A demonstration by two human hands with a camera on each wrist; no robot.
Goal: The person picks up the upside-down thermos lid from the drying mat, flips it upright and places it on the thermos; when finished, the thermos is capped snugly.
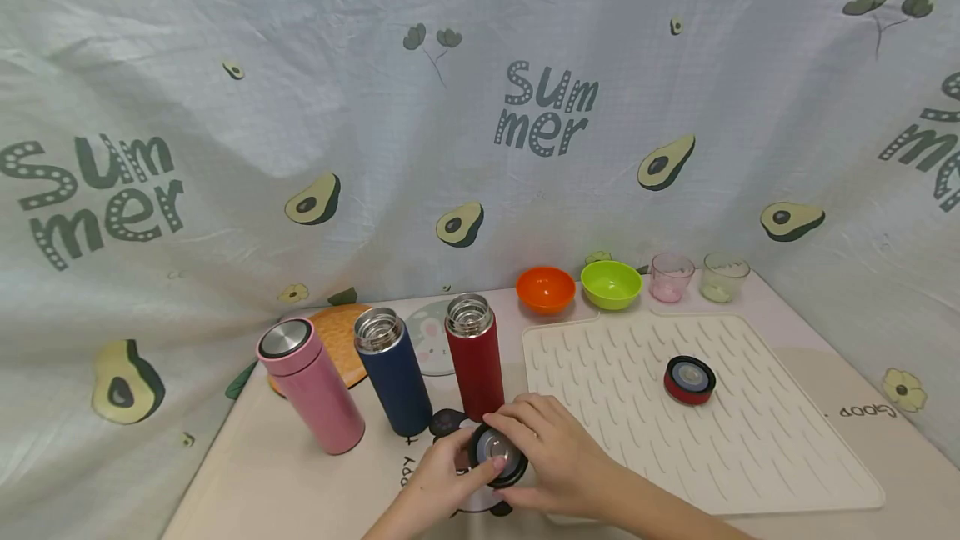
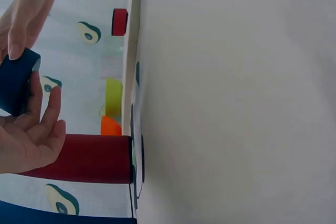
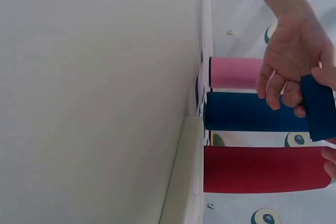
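Observation:
Both hands hold a blue bottle lid [image 3: 318, 108] above the table's near side, its dark rim and grey inner face turned up in the head view. My left hand [image 1: 438, 482] grips it from the left, thumb across the inner face. From the right, my right hand [image 1: 558, 452] has its fingers along the far edge and its thumb at the near edge. Just beyond the hands stand a red bottle [image 1: 476, 361] and a blue bottle [image 1: 395, 377], both with steel mouths uncovered. A pink bottle [image 1: 318, 394] to their left has its lid on.
On the right lies a cream drying mat [image 1: 787, 457] with a red lid [image 1: 690, 380] on it. Along the back are an orange bowl [image 1: 546, 290], a green bowl [image 1: 611, 284], a pink glass [image 1: 670, 277] and a greenish glass [image 1: 723, 277]. A printed curtain [image 1: 375, 123] hangs behind.

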